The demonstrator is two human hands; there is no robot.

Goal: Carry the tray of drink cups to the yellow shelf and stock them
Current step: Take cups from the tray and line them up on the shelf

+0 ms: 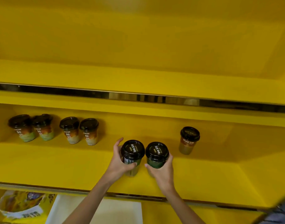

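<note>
Evidently the stocking step is in hand: both hands are inside the yellow shelf (219,175), each with a cup. The left hand (118,164) wraps the left green cup (131,156), thumb across its front and fingers (118,143) spread behind; the right hand (162,172) closes around the right green cup (156,157) from its outer side, thumb tip showing at the front. Both cups stand upright, long axis vertical, black lids up, and sit side by side between the two palms, lids almost touching. Whether their bases rest on the board yet, I cannot tell.

Beyond the left fingers, four layered cups (57,128) line the back in two pairs; past the right fingers, well apart, stands a brown cup (188,140). Below the wrists a white tray (125,212) lies on the lower level, beside a snack bag (20,206).

The next move seems to call for settling both bases flat, keeping the cups plumb, then opening the fingers outward without nudging the lids together.
</note>
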